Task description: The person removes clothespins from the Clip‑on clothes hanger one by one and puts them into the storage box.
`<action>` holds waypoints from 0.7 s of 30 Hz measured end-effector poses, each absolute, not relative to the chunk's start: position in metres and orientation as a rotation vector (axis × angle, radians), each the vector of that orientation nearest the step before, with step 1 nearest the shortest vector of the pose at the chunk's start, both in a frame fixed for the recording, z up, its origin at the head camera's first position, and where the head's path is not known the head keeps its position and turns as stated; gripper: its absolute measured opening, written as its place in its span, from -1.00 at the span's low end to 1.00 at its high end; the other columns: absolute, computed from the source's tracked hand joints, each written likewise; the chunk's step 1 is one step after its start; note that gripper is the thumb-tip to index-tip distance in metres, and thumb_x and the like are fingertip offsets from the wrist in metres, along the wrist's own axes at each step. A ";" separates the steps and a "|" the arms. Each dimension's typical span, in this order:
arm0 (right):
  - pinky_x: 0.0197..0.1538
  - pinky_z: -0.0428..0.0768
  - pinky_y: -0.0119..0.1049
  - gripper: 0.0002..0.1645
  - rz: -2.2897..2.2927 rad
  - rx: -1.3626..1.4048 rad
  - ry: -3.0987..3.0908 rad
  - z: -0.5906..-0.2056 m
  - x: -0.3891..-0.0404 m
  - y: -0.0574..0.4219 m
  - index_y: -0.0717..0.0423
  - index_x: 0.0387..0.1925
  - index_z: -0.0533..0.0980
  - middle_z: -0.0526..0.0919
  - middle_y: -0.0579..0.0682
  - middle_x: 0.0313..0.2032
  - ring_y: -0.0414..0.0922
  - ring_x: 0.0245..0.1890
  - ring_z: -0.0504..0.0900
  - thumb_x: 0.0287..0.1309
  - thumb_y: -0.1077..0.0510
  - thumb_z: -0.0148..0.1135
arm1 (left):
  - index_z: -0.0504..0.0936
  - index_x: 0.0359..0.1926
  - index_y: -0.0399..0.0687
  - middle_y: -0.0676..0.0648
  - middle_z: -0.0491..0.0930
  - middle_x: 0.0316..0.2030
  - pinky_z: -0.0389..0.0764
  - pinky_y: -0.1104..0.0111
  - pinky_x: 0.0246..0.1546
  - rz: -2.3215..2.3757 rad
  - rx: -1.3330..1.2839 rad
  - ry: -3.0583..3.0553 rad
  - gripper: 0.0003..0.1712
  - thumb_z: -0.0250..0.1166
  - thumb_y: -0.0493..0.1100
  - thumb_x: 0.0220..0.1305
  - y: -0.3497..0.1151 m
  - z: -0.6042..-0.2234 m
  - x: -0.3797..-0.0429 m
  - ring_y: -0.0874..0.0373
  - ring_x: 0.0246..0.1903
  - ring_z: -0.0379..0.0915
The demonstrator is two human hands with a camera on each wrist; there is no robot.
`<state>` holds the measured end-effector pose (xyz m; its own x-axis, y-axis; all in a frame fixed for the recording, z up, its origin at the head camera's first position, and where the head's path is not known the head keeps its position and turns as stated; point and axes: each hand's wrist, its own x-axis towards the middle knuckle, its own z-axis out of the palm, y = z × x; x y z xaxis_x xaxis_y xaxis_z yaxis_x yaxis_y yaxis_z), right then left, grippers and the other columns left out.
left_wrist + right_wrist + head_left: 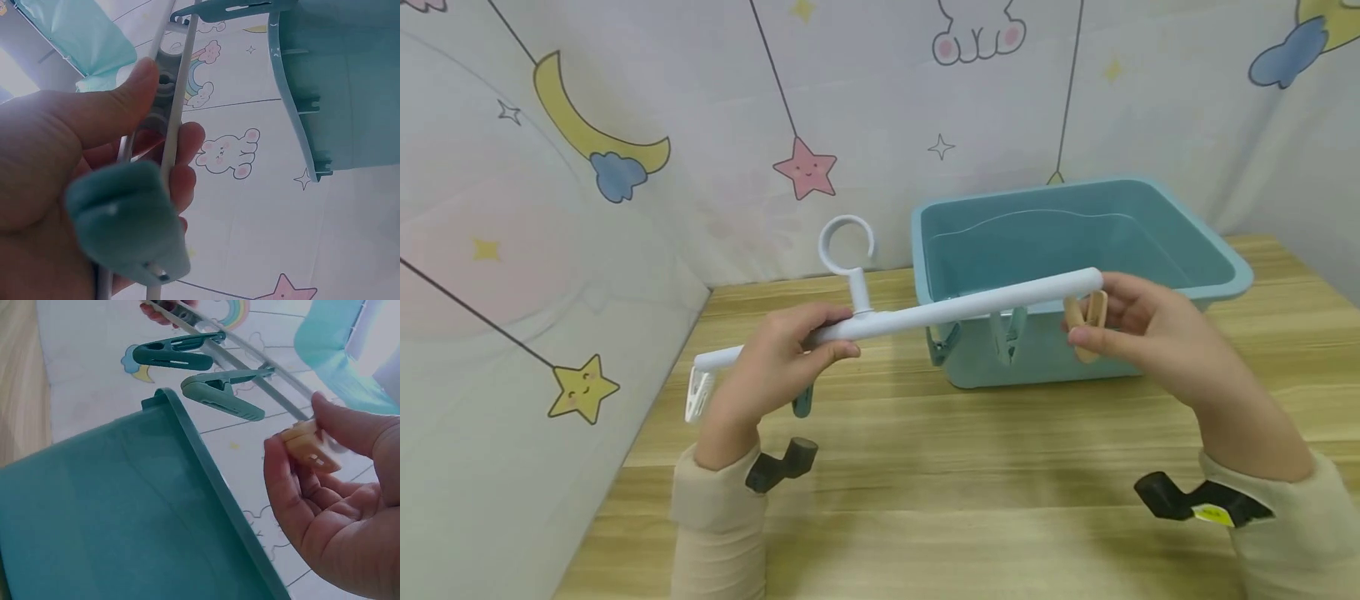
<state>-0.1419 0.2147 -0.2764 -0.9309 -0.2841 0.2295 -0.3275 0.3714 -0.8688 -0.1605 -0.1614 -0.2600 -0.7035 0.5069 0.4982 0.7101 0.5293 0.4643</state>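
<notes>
Over the bench (925, 467), the left hand (775, 354) grips the white hanger (970, 308) beside its hook (825, 248); the right hand (1165, 333) pinches the tan clip (309, 447) just under the hanger's right end.

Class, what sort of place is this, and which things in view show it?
Probably an indoor corner for household jobs, though the exact room cannot be told: a wood-grain table stands by a cartoon-printed sheet, and a white hanger is held above the table.
</notes>
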 end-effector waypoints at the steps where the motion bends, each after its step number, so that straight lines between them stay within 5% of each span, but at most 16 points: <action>1: -0.24 0.53 -0.38 -0.78 1.653 0.614 -2.572 -0.276 -0.143 0.215 0.15 -0.06 0.44 0.62 -0.05 -0.37 -0.19 -0.31 0.59 0.28 0.26 0.21 | 0.64 -0.10 -0.34 -0.11 0.66 -0.28 0.54 0.38 -0.36 -0.940 -1.020 -2.455 -0.62 0.47 -0.33 0.02 -0.162 -0.261 -0.161 0.18 -0.38 0.50; 4: -0.21 0.53 -0.33 -0.91 1.848 0.808 -2.504 -0.279 -0.148 0.219 0.21 -0.16 0.46 0.60 0.00 -0.41 -0.12 -0.33 0.56 0.38 0.29 0.04 | 0.65 -0.10 -0.33 -0.11 0.66 -0.25 0.52 0.37 -0.36 -0.896 -1.028 -2.435 -0.62 0.48 -0.32 0.00 -0.165 -0.262 -0.160 0.17 -0.36 0.49; 12: -0.12 0.60 -0.27 -0.61 2.496 1.465 -2.000 -0.294 -0.161 0.224 0.30 0.00 0.44 0.55 0.02 -0.16 -0.13 -0.18 0.57 0.47 0.40 -0.37 | 0.65 -0.09 -0.35 -0.12 0.65 -0.25 0.46 0.42 -0.41 -0.854 -1.091 -2.363 -0.60 0.48 -0.33 -0.01 -0.165 -0.265 -0.158 0.19 -0.39 0.44; 21: -0.07 0.59 -0.30 -0.62 2.431 1.361 -1.882 -0.292 -0.154 0.218 0.28 -0.04 0.48 0.58 0.03 -0.17 -0.12 -0.24 0.63 0.44 0.43 -0.32 | 0.63 -0.14 -0.36 -0.10 0.62 -0.33 0.45 0.42 -0.47 -0.840 -1.144 -2.339 -0.64 0.48 -0.33 0.00 -0.159 -0.265 -0.156 0.22 -0.46 0.41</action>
<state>-0.1535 0.2182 -0.2918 -0.6522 -0.6057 0.4559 -0.2893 -0.3569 -0.8882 -0.1559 -0.1587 -0.2650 -0.5835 0.5647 0.5837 0.8070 0.4836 0.3389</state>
